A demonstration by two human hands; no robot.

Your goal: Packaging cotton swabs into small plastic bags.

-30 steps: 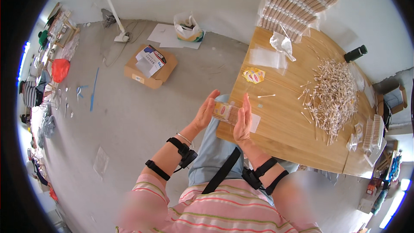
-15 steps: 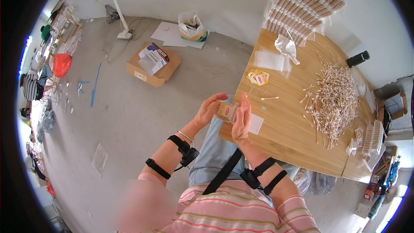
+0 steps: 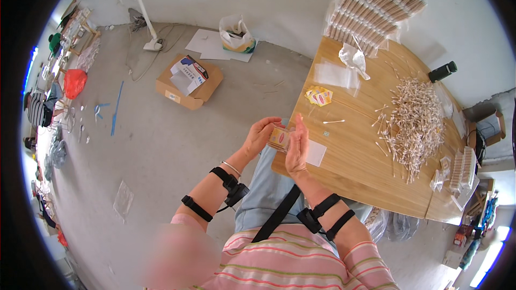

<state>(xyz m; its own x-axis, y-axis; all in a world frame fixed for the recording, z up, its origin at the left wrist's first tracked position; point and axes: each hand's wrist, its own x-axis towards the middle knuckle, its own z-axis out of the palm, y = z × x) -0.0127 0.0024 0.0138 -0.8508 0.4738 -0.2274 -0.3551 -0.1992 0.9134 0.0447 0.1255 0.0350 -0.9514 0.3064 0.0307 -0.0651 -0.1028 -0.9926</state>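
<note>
Near the frame's centre I see a small boxy pack (image 3: 279, 138), clear, yellow and red on its face. It sits between the hands: the left hand (image 3: 260, 137) grips its left side; the right hand (image 3: 297, 149) stands flat, straight-fingered, against its right end. At right, a wood-grained table (image 3: 346, 147) carries thin swabs (image 3: 416, 129) heaped loosely.

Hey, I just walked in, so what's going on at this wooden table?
A person sits at the near corner of the wooden table, holding a small yellow-labelled swab pack. The left grip is around one end; the right grip, fingers extended, is against the other. Loose cotton swabs lie heaped toward the right. Yellow cards lie near the left edge, and rows of bundled swabs stand at the far end.
</note>
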